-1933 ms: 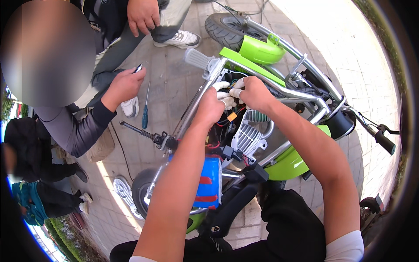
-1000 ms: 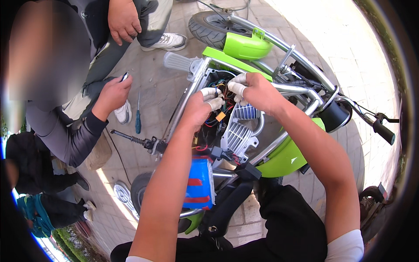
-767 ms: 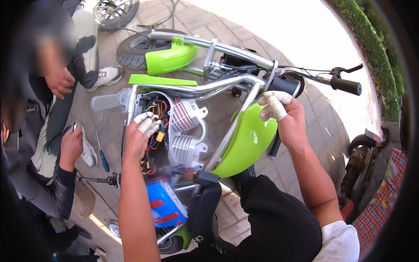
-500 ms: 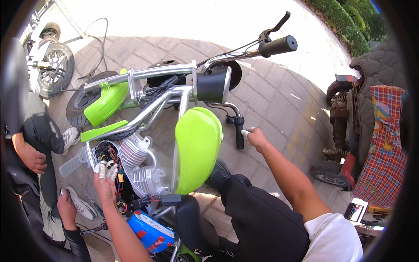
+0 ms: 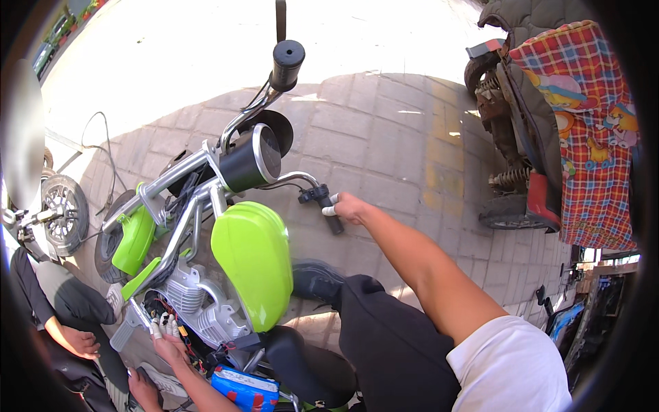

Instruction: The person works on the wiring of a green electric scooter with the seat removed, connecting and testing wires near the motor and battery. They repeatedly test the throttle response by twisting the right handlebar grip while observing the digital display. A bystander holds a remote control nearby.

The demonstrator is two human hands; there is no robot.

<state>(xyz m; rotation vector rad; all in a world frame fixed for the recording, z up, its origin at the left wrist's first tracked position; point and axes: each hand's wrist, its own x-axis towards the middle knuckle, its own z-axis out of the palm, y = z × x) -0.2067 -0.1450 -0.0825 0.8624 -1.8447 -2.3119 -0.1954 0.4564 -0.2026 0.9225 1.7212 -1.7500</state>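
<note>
A small green motorbike [image 5: 252, 264] with a silver frame stands before me. My right hand [image 5: 349, 208], with white coverings on some fingers, is closed at the near handlebar's black grip [image 5: 333, 223]. Lower left, my left hand [image 5: 168, 341], its fingertips also covered in white, is at the open wiring compartment beside the silver engine cover [image 5: 189, 292]. Its fingers are pinched together around something small and dark that I cannot make out. Coloured wires [image 5: 184, 332] show beside those fingers. A blue-wrapped block [image 5: 244, 390] lies below the black seat [image 5: 309, 364].
At the left sits another person, one hand [image 5: 81, 342] resting and the other [image 5: 144, 388] near my left forearm. Further left is a second wheel [image 5: 63, 214]. A vehicle with a plaid cover [image 5: 590, 137] stands at the right on the paving [image 5: 384, 130].
My view has swung to the right, so the motorbike sits further left in it. My right hand has gone from beside the handlebar grip onto it. The left hand stays at the wiring.
</note>
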